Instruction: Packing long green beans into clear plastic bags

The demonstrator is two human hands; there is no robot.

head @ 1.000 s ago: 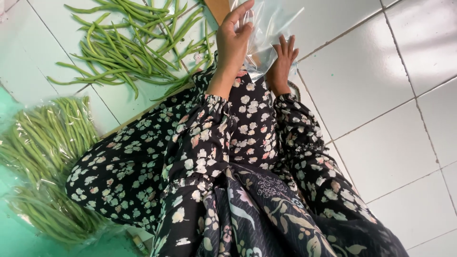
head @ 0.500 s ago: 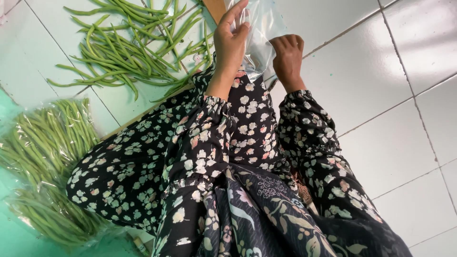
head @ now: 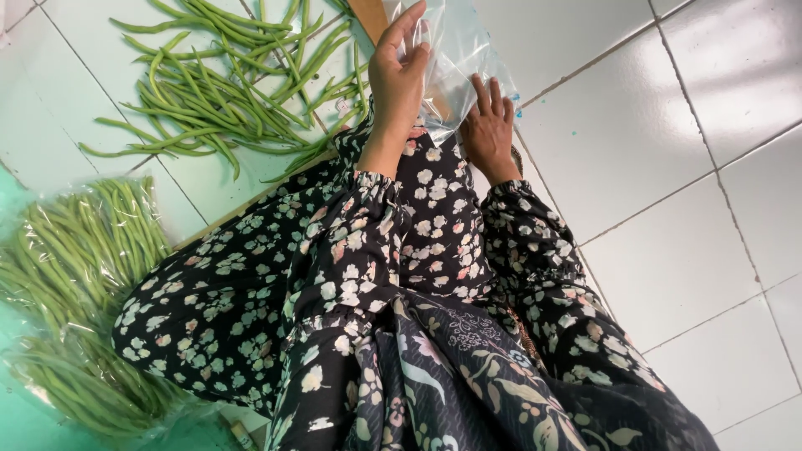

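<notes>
From the head view, you are sitting on a white tiled floor [head: 668, 167] with your legs out in front of you, in a black dress with small pale flowers [head: 418, 242].

Your left hand [head: 399, 79] is raised over your knee, and its fingers [head: 415, 63] are curled and closed on the near side of a clear plastic bag [head: 455, 63]; thumb and forefinger pinch the film. Your right hand [head: 489, 125] lies lower, just beside and to the right of the left, with its fingers [head: 487, 92] spread flat and pressed against the lower part of the same bag. It grips nothing that you can see; it presses rather than pinches.

The bag stands between the two hands at the far edge of the view, its long axis running away from you, up and a little to the right. It looks empty, though the upper end is cut off by the frame, so you cannot tell which way its mouth faces.

The loose green beans [head: 225, 83] lie in a scattered heap on the floor to the left of your left hand, well apart from the bag, most of them lying crosswise, their long axes left to right. Your left hand is clearly the nearer one to them; the right is shielded by the bag and your knee.

By your left side, near the left edge of the view, lie packed bags of beans [head: 79, 259] in clear film, stacked on a green surface [head: 25, 426].
</notes>
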